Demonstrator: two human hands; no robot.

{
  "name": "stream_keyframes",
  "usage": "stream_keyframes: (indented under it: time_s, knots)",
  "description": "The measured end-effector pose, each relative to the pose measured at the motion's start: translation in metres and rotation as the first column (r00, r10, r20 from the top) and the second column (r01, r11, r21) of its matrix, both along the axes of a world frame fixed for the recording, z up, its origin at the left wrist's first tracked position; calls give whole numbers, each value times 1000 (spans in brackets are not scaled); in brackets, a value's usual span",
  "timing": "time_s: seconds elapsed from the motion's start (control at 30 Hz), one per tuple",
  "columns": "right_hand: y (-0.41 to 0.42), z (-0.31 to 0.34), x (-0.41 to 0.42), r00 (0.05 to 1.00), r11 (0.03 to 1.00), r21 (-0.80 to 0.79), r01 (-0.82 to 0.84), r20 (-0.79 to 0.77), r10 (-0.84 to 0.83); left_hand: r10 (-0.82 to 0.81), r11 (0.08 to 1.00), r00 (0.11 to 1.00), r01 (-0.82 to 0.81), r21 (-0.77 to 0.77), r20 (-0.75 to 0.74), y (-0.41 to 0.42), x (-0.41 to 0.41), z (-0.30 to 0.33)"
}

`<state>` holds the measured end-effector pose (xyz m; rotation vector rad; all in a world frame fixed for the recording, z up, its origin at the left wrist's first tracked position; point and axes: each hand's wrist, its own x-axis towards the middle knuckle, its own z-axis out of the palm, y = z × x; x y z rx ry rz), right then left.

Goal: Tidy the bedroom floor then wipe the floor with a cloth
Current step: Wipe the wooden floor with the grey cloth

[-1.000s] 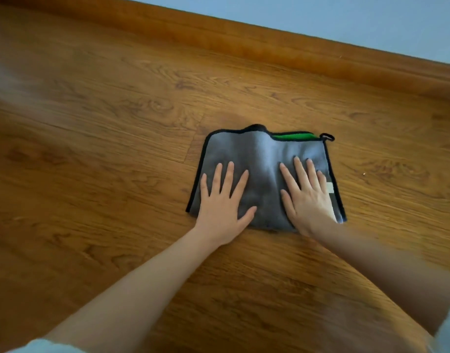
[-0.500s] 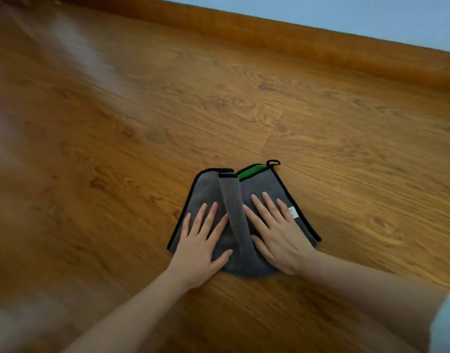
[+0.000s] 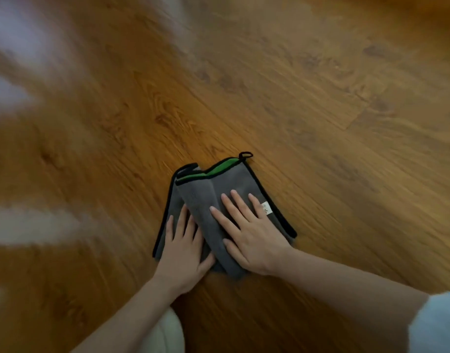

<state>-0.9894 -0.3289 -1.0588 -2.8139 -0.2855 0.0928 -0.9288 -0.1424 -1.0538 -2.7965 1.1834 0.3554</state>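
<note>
Wooden floor [image 3: 320, 110] filled my view, blurred toward the edges. My left hand [image 3: 182, 253] reached in from below, palm down on the left part of the grey cloth [image 3: 206, 200], which lay on the floor bunched into a raised fold down its middle, black-edged, green showing at its far edge, a small loop at one corner. My right hand [image 3: 249, 233] lay flat on the right part. Both sets of fingers were straight and spread, pressing the cloth, gripping nothing.
</note>
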Motion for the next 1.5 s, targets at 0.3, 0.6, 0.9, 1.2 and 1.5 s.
stream_keyframes:
  time_s: [0.3, 0.6, 0.9, 1.2, 1.5]
  knots:
    - [8, -3, 52, 1000, 1000, 6, 19, 15, -19, 287, 950, 957, -281, -133, 29, -2, 18, -7]
    - [2, -8, 136, 994, 994, -55, 90, 69, -86, 492, 863, 864, -469, -187, 104, -13, 79, -15]
    - [-19, -8, 215, 970, 971, -53, 231, 95, -225, 493, 861, 855, -455, -228, 158, -34, 170, -19]
    - [-18, -6, 243, 962, 962, -52, 269, 52, -267, 478, 859, 867, -430, -278, 138, -38, 201, -18]
    - [-27, -6, 273, 979, 978, -53, 199, 52, -197, 568, 795, 815, -509, -329, 115, -39, 214, -18]
